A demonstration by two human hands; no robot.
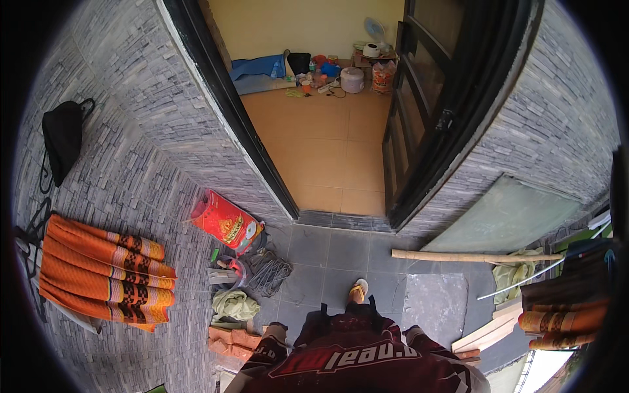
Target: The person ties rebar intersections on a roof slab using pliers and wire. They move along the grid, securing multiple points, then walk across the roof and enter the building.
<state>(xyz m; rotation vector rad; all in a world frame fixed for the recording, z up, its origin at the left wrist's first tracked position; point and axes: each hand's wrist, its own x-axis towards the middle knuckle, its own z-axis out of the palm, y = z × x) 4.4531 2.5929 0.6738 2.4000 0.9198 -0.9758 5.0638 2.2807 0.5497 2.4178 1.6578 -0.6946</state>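
The person stands on grey floor tiles (327, 252) before an open dark door (426, 105), one foot in a yellow sandal (358, 288) set forward. Both arms hang at the sides in dark red sleeves. The left hand (278, 327) and the right hand (414, 332) show only as small shapes at the sleeve ends. Neither holds anything that I can see, and whether each grip is apart or together I cannot tell.

The left hand is nearest a stack of orange bricks (232, 340) and a crumpled pale green cloth (234, 304) on the floor. Just beyond these lies a heap of grey wire hangers (270, 272). The right hand is nearest a rough grey concrete slab (436, 304) and some pale wooden planks (486, 334). A long wooden pole (472, 257) lies across the tiles ahead of it.

Footing seems to be the main concern here. Steps are best kept to the bare tiles in the middle, clear of the hangers on the left and the pole on the right.

A red and orange printed sack (226, 221) leans against the stone wall left of the doorway, bulging, with a yellow patch on its face. Inside the room, an orange and white printed bag (382, 75) stands on the tan floor beside a white round cooker (352, 79).
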